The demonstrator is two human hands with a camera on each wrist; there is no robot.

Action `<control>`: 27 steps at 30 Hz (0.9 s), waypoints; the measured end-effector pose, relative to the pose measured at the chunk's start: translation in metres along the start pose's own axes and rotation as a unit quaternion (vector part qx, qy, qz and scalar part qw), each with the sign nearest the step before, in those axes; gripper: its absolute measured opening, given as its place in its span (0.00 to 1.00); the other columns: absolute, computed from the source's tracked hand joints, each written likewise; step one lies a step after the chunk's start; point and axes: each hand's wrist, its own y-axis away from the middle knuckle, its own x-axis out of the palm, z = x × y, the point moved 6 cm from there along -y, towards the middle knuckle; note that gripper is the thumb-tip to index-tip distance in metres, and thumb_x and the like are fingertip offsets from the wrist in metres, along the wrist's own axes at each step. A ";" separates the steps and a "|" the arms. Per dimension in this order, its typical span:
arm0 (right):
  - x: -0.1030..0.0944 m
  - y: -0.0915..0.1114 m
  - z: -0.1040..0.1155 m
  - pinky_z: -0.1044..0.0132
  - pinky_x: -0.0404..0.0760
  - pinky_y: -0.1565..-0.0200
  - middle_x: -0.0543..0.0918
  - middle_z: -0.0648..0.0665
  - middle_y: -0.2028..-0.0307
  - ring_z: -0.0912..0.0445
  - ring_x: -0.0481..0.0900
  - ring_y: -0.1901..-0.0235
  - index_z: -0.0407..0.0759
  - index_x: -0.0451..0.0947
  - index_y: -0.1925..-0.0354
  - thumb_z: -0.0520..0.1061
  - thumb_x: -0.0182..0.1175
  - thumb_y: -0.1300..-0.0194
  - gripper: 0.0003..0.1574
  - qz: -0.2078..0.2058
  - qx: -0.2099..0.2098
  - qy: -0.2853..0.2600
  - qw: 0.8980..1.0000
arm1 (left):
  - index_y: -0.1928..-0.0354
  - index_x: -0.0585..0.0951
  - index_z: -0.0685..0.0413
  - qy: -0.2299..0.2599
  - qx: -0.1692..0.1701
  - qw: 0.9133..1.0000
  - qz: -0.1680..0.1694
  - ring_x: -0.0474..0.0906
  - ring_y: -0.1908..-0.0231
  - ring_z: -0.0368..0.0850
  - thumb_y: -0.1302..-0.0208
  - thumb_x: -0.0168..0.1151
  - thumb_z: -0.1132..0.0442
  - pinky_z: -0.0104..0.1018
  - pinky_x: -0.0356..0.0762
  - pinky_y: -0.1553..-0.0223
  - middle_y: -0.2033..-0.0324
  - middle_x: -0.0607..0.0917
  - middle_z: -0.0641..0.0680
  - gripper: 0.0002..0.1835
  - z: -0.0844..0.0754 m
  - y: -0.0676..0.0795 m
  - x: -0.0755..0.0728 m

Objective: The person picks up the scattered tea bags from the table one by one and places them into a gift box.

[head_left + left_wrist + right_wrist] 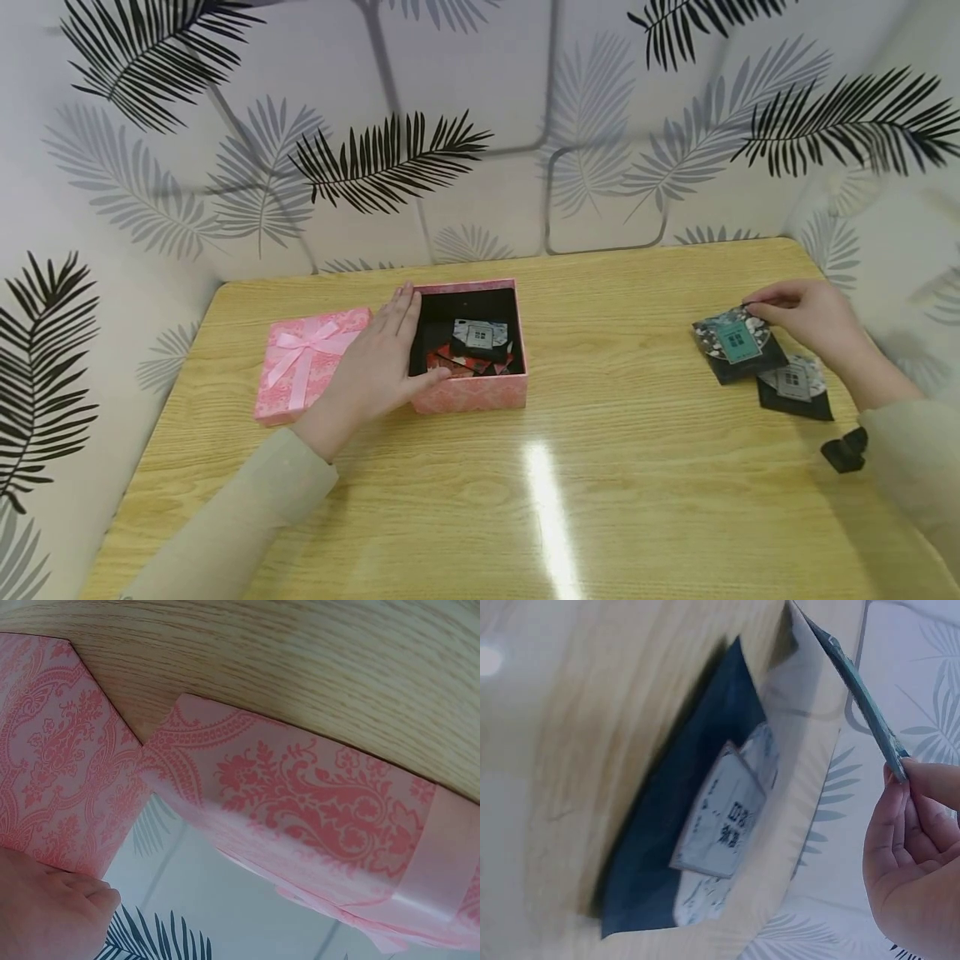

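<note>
My left hand lies along the left wall of an uncovered pink box, fingers straight at the rim and thumb over the front edge. Inside the box, a black sachet with a grey label rests on top of red ones. On the right, my right hand pinches the corner of a flat black sachet with a teal label, which appears edge-on in the right wrist view. Beneath and beside it, a black sachet with a pale label lies on the table.
The box's pink patterned lid, tied with a ribbon bow, lies left of the box. A small black object sits by the right sleeve. Behind the wooden table rises a leaf-patterned wall covering.
</note>
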 end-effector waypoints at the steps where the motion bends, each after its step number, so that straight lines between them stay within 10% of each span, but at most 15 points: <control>1: 0.000 -0.001 0.002 0.75 0.75 0.66 0.89 0.30 0.49 0.83 0.71 0.71 0.29 0.84 0.43 0.53 0.62 0.21 0.27 0.002 -0.001 0.002 1.000 | 0.15 0.45 0.66 0.000 0.000 1.000 0.000 0.44 0.14 0.59 0.28 0.56 0.29 0.55 0.51 0.16 0.14 0.46 0.64 0.60 0.000 0.000 0.000; 20: 0.004 -0.022 0.059 0.77 0.75 0.67 0.90 0.56 0.63 0.78 0.74 0.72 0.33 0.86 0.44 0.53 0.65 0.23 0.25 -0.024 -0.032 -0.027 0.999 | 0.15 0.46 0.66 -0.002 -0.001 1.000 -0.004 0.45 0.14 0.60 0.28 0.58 0.30 0.57 0.51 0.16 0.15 0.46 0.65 0.60 -0.001 -0.001 0.001; 27: 0.009 -0.031 0.086 0.77 0.74 0.67 0.91 0.42 0.57 0.76 0.74 0.71 0.34 0.86 0.45 0.52 0.65 0.23 0.23 -0.029 -0.046 -0.031 0.998 | 0.16 0.46 0.67 -0.001 0.001 1.000 -0.007 0.45 0.15 0.61 0.29 0.58 0.30 0.57 0.52 0.16 0.15 0.47 0.65 0.60 -0.002 0.000 0.001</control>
